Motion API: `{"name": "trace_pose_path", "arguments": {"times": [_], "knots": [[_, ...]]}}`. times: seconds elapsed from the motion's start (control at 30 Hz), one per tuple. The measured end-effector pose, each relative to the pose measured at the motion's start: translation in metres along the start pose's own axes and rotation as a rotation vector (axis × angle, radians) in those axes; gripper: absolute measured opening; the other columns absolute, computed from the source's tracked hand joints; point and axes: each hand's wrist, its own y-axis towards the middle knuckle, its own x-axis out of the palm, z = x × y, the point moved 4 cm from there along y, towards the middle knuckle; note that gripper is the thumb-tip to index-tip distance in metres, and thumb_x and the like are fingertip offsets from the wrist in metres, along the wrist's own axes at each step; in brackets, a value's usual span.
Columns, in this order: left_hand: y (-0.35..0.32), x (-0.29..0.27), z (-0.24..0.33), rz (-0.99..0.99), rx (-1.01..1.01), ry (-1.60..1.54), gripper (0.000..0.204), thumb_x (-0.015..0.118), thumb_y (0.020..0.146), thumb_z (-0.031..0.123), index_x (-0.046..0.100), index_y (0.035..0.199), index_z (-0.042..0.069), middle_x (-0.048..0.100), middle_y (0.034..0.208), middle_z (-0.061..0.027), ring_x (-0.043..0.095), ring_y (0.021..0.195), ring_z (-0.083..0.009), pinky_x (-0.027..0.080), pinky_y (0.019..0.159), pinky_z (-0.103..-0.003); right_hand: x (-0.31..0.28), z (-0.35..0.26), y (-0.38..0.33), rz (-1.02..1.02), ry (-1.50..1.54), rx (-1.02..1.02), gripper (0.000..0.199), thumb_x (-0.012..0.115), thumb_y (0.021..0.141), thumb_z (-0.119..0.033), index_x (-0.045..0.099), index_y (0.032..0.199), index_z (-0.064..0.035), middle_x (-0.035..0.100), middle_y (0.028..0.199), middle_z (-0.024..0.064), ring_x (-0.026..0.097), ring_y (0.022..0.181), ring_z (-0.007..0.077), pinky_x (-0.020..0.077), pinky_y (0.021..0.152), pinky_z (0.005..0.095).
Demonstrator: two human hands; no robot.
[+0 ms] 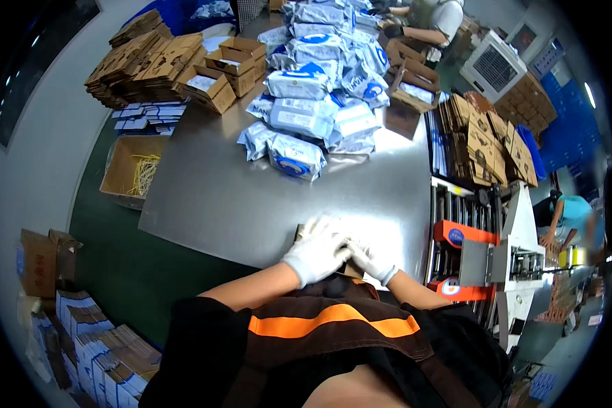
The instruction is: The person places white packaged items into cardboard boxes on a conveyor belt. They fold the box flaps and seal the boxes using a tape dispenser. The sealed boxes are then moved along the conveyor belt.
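Observation:
Both of my hands wear white gloves and meet at the near edge of the metal table. My left hand (pixel 316 251) lies over a brown cardboard piece (pixel 352 269), which looks like a small box, with its fingers stretched forward and slightly blurred. Close beside it on the right, my right hand (pixel 372 262) rests against the same cardboard, its fingertips near the left thumb and partly hidden. The hands cover most of the cardboard. Farther up the table is a heap of white and blue soft packs (pixel 299 117), apart from both hands.
Open cartons (pixel 214 88) stand at the table's far left, beside stacked flat cardboard (pixel 146 64). Another open carton (pixel 415 85) and cardboard stacks (pixel 486 143) are at the right. A roller machine (pixel 464 234) adjoins the table's right edge. Co-workers (pixel 436 24) (pixel 572 216) stand beyond.

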Motion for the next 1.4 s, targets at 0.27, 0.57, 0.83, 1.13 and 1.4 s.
{"name": "trace_pose_path", "arguments": {"times": [0.27,0.57,0.83,1.13,1.4], "knots": [[-0.046,-0.013,-0.115,0.127,-0.388,0.013,0.037,0.053,0.1,0.034,0.067,0.126,0.012,0.067,0.127,-0.0139,0.055,0.13,-0.0317,0.034,0.116,-0.049,0.015,0.134,0.095,-0.325,0.379,0.768,0.03,0.076,0.092,-0.03,0.075,0.113,-0.0072,0.074,0.11,0.0055,0.069,0.095,0.0168,0.0546,0.089,0.0356],[-0.129,0.008,-0.215,1.083,-1.135,-1.426,0.094,0.029,0.104,0.071,0.019,0.163,-0.001,0.026,0.169,-0.0127,0.023,0.155,-0.0248,0.017,0.126,-0.037,0.121,-0.079,0.202,-0.66,-0.957,-0.311,0.045,0.057,0.096,-0.049,0.065,0.128,-0.0174,0.073,0.084,0.0198,0.073,0.074,0.0369,0.0594,0.067,0.0454],[-0.156,-0.055,-0.248,0.548,-1.186,-0.716,0.047,0.063,0.102,0.039,0.069,0.129,0.0,0.071,0.127,-0.0132,0.064,0.119,-0.0213,0.047,0.107,-0.034,0.184,-0.032,0.171,-1.055,-0.953,-0.372,0.039,0.054,0.099,-0.024,0.061,0.135,-0.0119,0.075,0.093,0.0102,0.075,0.087,0.0313,0.0605,0.077,0.0449],[-0.124,0.004,-0.257,0.238,-1.187,-0.98,0.053,0.053,0.106,0.051,0.068,0.122,0.003,0.066,0.129,-0.0115,0.052,0.13,-0.0235,0.035,0.115,-0.039,0.026,0.069,0.324,-0.022,-1.067,0.446,0.113,0.087,0.065,-0.054,0.038,0.153,-0.0028,0.06,0.135,0.0245,0.061,0.123,0.0354,0.0482,0.107,0.0409],[-0.094,0.015,-0.207,0.212,-1.204,-1.008,0.063,0.052,0.106,0.049,0.052,0.146,0.0,0.06,0.142,-0.0165,0.054,0.133,-0.027,0.038,0.116,-0.038,0.006,-0.07,0.222,0.026,0.044,-0.006,0.077,0.092,0.07,-0.034,0.06,0.132,-0.0004,0.059,0.133,0.0151,0.056,0.124,0.0265,0.0438,0.108,0.0397]]}}
